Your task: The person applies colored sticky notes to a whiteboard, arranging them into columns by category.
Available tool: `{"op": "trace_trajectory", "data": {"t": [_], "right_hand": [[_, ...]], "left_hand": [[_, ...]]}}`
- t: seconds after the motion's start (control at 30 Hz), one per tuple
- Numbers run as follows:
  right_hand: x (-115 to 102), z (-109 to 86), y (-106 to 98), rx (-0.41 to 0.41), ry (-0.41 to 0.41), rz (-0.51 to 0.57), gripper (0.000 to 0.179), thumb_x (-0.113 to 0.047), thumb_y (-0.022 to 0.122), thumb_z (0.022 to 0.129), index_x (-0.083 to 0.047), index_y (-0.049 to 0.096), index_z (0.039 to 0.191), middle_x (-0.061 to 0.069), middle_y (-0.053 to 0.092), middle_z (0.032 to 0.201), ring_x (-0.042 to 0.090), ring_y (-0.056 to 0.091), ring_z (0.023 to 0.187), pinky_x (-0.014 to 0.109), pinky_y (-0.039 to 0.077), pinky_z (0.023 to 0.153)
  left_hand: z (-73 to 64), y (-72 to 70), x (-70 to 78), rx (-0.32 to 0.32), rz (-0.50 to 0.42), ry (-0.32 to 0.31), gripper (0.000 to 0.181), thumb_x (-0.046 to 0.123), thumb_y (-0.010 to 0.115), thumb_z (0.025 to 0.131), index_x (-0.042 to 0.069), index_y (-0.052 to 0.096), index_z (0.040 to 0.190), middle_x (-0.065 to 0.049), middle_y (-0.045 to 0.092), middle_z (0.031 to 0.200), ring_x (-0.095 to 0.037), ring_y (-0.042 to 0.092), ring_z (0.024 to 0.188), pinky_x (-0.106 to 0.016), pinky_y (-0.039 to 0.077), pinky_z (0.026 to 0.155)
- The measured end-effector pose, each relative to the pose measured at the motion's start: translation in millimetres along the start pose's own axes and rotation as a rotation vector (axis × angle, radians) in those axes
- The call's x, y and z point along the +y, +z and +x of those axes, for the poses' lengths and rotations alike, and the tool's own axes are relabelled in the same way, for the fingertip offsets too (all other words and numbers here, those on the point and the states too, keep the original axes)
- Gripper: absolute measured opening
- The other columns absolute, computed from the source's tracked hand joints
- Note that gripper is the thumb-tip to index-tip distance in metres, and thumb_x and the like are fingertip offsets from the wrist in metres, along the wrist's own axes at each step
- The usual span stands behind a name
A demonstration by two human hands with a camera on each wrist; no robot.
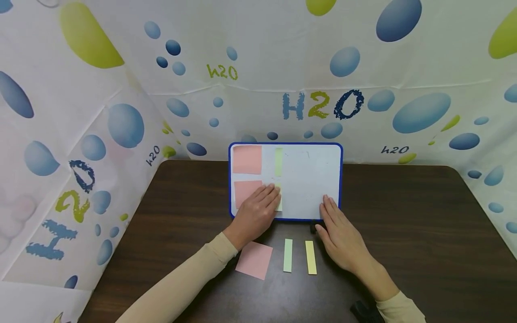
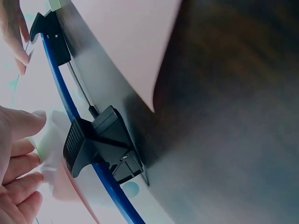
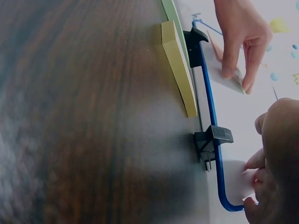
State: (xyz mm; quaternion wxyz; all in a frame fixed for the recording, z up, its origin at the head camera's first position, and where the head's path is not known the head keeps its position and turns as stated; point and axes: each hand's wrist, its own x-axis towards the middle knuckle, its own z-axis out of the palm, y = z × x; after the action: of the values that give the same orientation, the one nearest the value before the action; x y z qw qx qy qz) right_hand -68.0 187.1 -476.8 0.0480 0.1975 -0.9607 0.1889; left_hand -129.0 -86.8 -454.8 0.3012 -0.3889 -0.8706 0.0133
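A small whiteboard with a blue frame (image 1: 311,179) stands propped at the back of the table. My left hand (image 1: 258,210) presses its fingertips on a pale yellow-green sticky strip (image 1: 279,206) low on the board, partly hidden under the fingers. Left of that strip is a pink sticky note (image 1: 244,193), partly covered by the same hand. Above them are another pink note (image 1: 247,159) and a light green strip (image 1: 278,161). With fingers extended, my right hand (image 1: 343,240) rests against the board's lower right corner, its thumb beside a black clip foot (image 3: 212,140).
On the dark wood table (image 1: 404,215) before the board lie a pink sticky pad (image 1: 255,260), a green strip pad (image 1: 287,255) and a yellow strip pad (image 1: 310,257). Another black clip foot (image 2: 103,144) holds the board's lower edge. A patterned cloth (image 1: 258,107) hangs behind.
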Motion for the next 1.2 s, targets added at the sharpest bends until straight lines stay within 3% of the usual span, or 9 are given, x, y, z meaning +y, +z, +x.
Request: {"op": "trace_trajectory", "data": {"t": [0.27, 0.7, 1.07, 1.2], "right_hand": [[0, -0.3, 1, -0.021, 0.008, 0.026, 0.065, -0.036, 0.043, 0.109, 0.000, 0.025, 0.160, 0.013, 0.011, 0.172, 0.031, 0.012, 0.160, 0.045, 0.017, 0.131], [-2, -0.8, 2, -0.011, -0.003, 0.030, 0.064, -0.034, 0.045, 0.109, 0.001, 0.028, 0.159, 0.014, 0.014, 0.172, 0.031, 0.015, 0.160, 0.053, 0.027, 0.126], [-1, 2.1, 1, -0.027, -0.001, 0.046, 0.064, -0.035, 0.043, 0.109, 0.001, 0.026, 0.159, 0.013, 0.012, 0.172, 0.031, 0.012, 0.160, 0.055, 0.026, 0.126], [1, 1.9, 0, -0.022, 0.003, 0.052, 0.063, -0.034, 0.043, 0.109, 0.001, 0.027, 0.159, 0.014, 0.012, 0.172, 0.031, 0.012, 0.160, 0.056, 0.026, 0.126]], "left_hand": [[-4.4, -2.5, 1.4, -0.036, -0.005, 0.018, 0.043, 0.025, 0.080, 0.089, 0.006, 0.072, 0.126, -0.009, 0.070, 0.133, -0.024, 0.064, 0.129, -0.038, 0.046, 0.116], [-11.1, -6.1, 3.8, -0.080, 0.008, 0.025, 0.043, 0.029, 0.078, 0.090, 0.007, 0.072, 0.127, -0.008, 0.071, 0.132, -0.023, 0.065, 0.128, -0.038, 0.048, 0.114], [-12.8, -7.8, 5.5, -0.051, 0.028, 0.051, 0.036, 0.026, 0.077, 0.090, 0.007, 0.075, 0.121, -0.007, 0.074, 0.126, -0.022, 0.068, 0.124, -0.036, 0.051, 0.112], [-12.3, -7.8, 7.0, -0.076, 0.029, 0.061, 0.034, 0.028, 0.075, 0.093, 0.008, 0.075, 0.120, -0.006, 0.074, 0.126, -0.022, 0.067, 0.125, -0.036, 0.049, 0.113]]}}
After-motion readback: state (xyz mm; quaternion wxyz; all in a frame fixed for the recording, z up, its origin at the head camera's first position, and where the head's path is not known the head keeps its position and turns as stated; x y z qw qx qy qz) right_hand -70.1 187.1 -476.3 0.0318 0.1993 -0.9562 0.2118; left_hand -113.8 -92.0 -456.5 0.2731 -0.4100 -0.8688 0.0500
